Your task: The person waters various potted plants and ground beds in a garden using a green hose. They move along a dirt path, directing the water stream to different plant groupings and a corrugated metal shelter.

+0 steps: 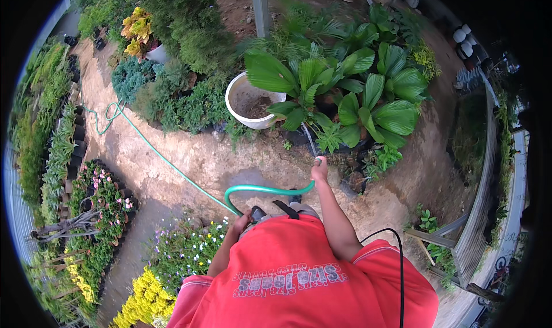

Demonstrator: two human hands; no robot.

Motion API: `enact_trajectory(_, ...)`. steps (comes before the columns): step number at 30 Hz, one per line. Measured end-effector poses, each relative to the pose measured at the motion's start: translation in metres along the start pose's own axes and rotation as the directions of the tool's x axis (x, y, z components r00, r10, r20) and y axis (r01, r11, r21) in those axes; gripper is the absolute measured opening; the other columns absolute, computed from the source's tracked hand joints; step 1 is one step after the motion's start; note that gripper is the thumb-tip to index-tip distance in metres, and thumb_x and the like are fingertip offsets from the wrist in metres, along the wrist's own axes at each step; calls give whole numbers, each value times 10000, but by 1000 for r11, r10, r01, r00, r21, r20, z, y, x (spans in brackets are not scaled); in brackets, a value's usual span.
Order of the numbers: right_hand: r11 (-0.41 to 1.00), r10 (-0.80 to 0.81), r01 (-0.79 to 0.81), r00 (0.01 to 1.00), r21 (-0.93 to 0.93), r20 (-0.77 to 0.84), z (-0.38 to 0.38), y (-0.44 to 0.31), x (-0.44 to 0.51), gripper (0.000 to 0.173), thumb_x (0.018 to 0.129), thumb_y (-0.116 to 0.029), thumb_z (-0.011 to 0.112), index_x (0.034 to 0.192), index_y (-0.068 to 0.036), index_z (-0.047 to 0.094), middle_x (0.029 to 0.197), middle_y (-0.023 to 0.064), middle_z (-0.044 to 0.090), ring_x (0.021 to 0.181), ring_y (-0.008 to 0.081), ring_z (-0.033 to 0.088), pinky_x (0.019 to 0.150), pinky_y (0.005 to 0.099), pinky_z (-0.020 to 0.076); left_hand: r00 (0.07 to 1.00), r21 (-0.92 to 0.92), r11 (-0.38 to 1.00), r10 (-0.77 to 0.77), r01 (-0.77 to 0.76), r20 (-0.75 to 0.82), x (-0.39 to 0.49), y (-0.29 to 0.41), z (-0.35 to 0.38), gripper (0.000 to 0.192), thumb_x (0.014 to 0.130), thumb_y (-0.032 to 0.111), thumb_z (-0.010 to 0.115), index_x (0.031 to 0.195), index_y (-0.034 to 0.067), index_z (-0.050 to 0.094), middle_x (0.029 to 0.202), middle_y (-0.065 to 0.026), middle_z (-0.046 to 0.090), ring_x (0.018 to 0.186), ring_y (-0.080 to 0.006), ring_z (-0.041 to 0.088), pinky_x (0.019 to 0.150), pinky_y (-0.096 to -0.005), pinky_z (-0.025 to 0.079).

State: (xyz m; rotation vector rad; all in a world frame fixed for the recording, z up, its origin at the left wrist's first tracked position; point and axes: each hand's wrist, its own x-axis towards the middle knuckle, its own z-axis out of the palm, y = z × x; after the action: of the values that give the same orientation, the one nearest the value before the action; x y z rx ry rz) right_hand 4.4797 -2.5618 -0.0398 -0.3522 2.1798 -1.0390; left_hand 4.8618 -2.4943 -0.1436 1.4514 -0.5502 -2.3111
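My right hand (319, 171) grips the end of a green garden hose (267, 191), held out in front of me. A stream of water (309, 138) runs from the hose end into the base of a broad-leaved fan palm (310, 80). Down by my hip, my left hand (243, 221) is closed around a lower stretch of the same hose. Between the two hands the hose bends in a loop. Left of the palm stands a white round pot (235, 99) with dark soil or dry matter inside.
The hose trails across the dirt path (189, 144) to a loose coil (114, 110) at the far left. Pink-flowered potted plants (103, 181) and a white-flowered bed (194, 246) lie to my left. A post (260, 9) rises behind the palms. A wooden frame (435, 239) stands at the right.
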Motion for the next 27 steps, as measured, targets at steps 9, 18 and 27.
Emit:
enact_trajectory(9,1000,23,-22,1000,13,-11,-6,16,3,147,967,-228,418,1093,-162,457,722,136,577,445,248,556,371,371,432,999,64,998,-25,27,-29,-3,-3,1,359,950,328,498,654,127,484,550,19,445,494,-99,408,487,-250,339)
enact_trajectory(18,998,45,-45,999,53,4,-11,21,3,140,976,-240,420,1091,-173,460,711,120,564,439,232,538,365,367,419,998,45,999,8,-6,-56,-12,-5,13,348,958,323,489,669,131,477,561,20,428,529,-105,409,527,-259,346)
enact_trajectory(27,998,29,-30,999,49,20,-18,22,-2,146,982,-238,414,1105,-175,457,739,111,555,467,220,534,375,362,414,997,101,995,21,-13,-79,-35,0,34,339,957,306,497,678,117,458,570,12,407,535,-123,416,541,-268,356)
